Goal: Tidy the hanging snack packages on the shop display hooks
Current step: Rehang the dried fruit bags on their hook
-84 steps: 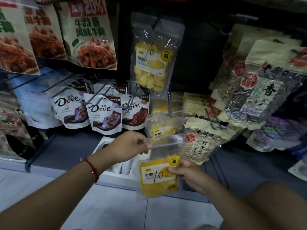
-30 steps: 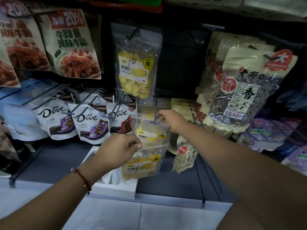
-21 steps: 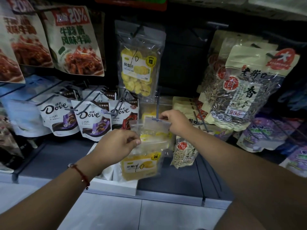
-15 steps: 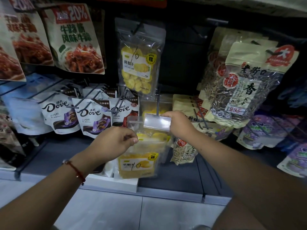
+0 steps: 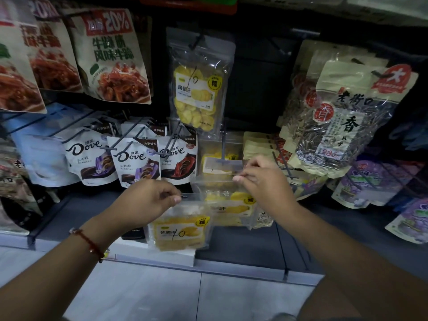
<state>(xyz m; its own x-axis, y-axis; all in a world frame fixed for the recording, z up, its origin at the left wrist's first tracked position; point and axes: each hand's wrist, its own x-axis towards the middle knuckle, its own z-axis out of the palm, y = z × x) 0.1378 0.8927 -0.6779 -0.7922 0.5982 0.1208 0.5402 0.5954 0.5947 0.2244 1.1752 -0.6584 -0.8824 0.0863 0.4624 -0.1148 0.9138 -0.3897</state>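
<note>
My left hand (image 5: 148, 200) pinches the clear top edge of a dried mango bag (image 5: 179, 231), which hangs below it with "10" written on its label. My right hand (image 5: 264, 181) pinches the top of a second clear bag of yellow dried fruit (image 5: 229, 206), held just off the tip of a metal display hook (image 5: 222, 147). More yellow fruit bags (image 5: 217, 156) hang behind on that hook. A dried pineapple bag (image 5: 196, 89) hangs on the hook above.
Three Dove chocolate pouches (image 5: 136, 158) hang to the left, spicy snack bags (image 5: 111, 59) above them. Sunflower seed bags (image 5: 342, 117) and purple packs (image 5: 368, 181) hang on the right. A white box (image 5: 162, 253) stands on the dark bottom shelf (image 5: 243, 246).
My right hand has let go of the mango bag, reached up to the hook and drawn a second fruit bag down off it. My left hand keeps the mango bag, now lower.
</note>
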